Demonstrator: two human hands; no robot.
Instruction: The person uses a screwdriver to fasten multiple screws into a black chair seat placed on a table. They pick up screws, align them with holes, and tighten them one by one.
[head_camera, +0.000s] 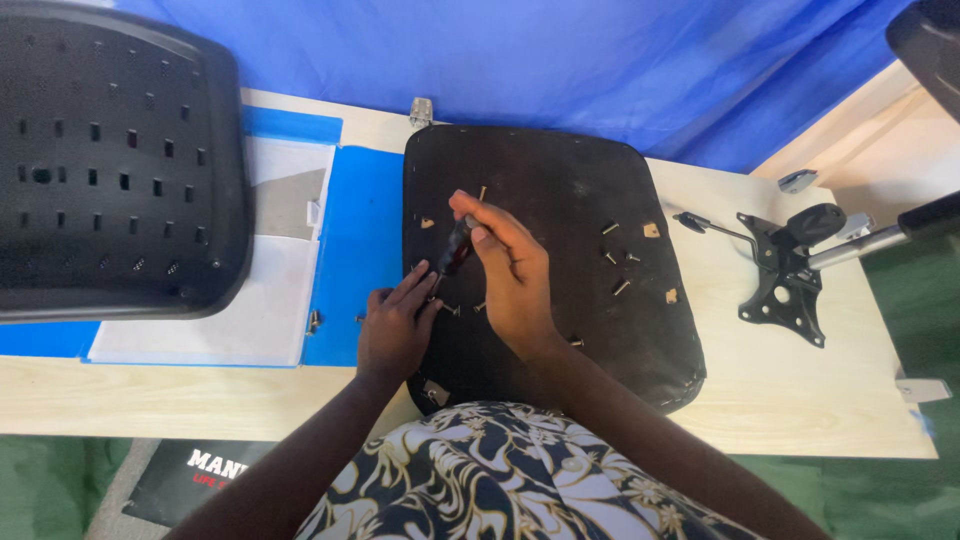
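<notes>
1. The black seat pad (560, 270) lies flat in the middle of the light wooden table (800, 400), its near edge reaching close to the table's front edge, just in front of the person's patterned top.
2. Open room: bare wood shows along the front edge to the left and at the right front corner; the back is shut off by a blue cloth (500, 50).
3. Right hand (510, 270) is over the pad's left half, wrist bent, fingers curled round a dark-handled screwdriver (455, 248), which slants down and to the left.
4. Left hand (395, 330) sits at the pad's left edge, fingers stretched out and loose, fingertips touching the pad near the tool's lower end; it grips nothing I can see.
5. Loose screws (615, 265) lie scattered on the pad's right half, well apart from both hands, with small tan brackets among them.
6. To the left a blue folder (350, 250) with white sheets lies just beside the pad, and a perforated black chair back (110, 160) covers the left end of the table.
7. To the right, clear of the pad, sits a black metal seat mechanism (785, 280) with a lever.
</notes>
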